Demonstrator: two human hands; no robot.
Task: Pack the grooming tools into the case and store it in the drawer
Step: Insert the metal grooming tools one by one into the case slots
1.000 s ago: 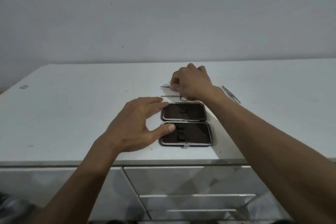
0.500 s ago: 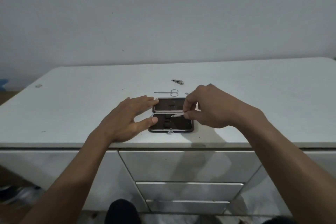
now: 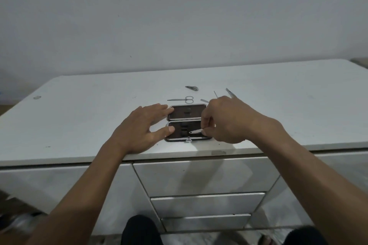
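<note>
A dark grooming case lies open flat on the white cabinet top, near its front edge. My left hand rests spread against the case's left side, thumb on the near half. My right hand pinches a small metal tool and holds it over the near half of the case. Behind the case lie small scissors, a nail clipper, a thin pick and tweezers. A further flat tool is partly hidden by my right hand.
Below the top, three white drawers are stacked: the top drawer, the middle drawer and the lowest drawer, all closed. A small scrap lies at the far left of the top. My knees show at the bottom.
My right hand picked a small metal tool from behind the case and brought it forward over the near half. The left hand stayed against the case. The camera pulled back.
</note>
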